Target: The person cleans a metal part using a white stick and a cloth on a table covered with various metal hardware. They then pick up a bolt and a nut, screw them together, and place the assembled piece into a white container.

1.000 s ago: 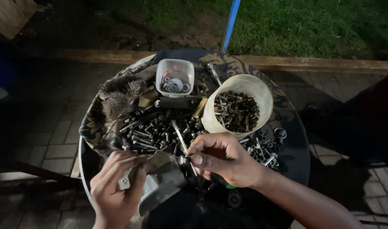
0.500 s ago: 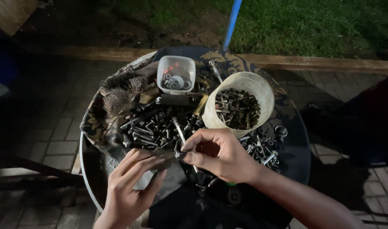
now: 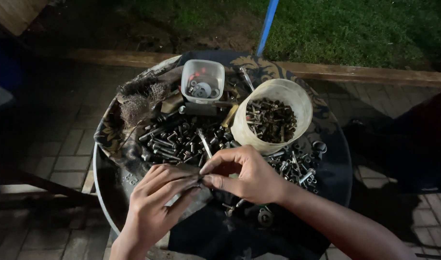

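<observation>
Setting: outdoors at night; brick paving, a timber edging and grass beyond, a blue pole (image 3: 267,25) rising at the far side. Carrier: a round metal tray (image 3: 101,179) draped with a dark patterned cloth (image 3: 108,136).

Item 1. Left hand (image 3: 155,202), at the tray's near edge. Fingers (image 3: 179,180) drawn together and extended, tips meeting those of the other hand on a small dark piece of hardware; its kind is too small to tell.

Item 2. Right hand (image 3: 252,175), just beside the left, near the tray's middle. Thumb and forefinger pinched shut on the same small piece, remaining fingers curled.

Item 3. Long bolt (image 3: 204,143), pale metal, lying just beyond the fingertips and pointing toward the far edge.

Item 4. Loose pile of dark bolts and nuts (image 3: 177,139), left of centre; a further scatter of bolts (image 3: 297,166) toward the right edge.

Item 5. Round cream tub (image 3: 297,98), right of centre, part-filled with dark screws.

Item 6. Small square clear container (image 3: 202,81), far edge, holding washers.

Item 7. Wire brush (image 3: 136,103), far-left edge.

Step in hand, as judged: both hands working one small fastener between the fingertips, apparently threading or separating it. Next move calls for a steady pinch and a fine twist so the piece does not drop into the pile.
</observation>
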